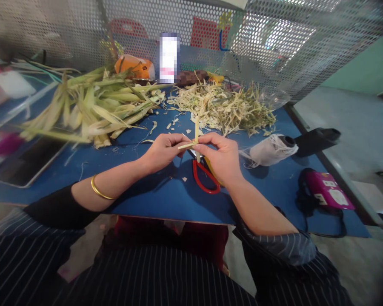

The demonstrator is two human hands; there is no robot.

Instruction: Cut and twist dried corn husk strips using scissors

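Note:
Both my hands meet over the middle of the blue table, fingers pinched together. Between them are pale yellow-green plant strips (197,129), one standing upright and another lying crosswise. My left hand (164,153) grips the strips from the left, and my right hand (222,157) pinches them where they cross. Under my right hand lie scissors (204,182) with red and yellow handles, partly hidden by it. Beyond my hands a heap of shredded dry strips (223,106) covers the table's back. Long pale green leaves or husks (95,102) are piled at the back left.
On the right are a white thread spool (272,151), a black spool (319,140) and a magenta box (330,190). A dark phone (28,165) lies left; a lit phone (168,57) stands upright at the back. Behind it rises a perforated metal panel (140,21).

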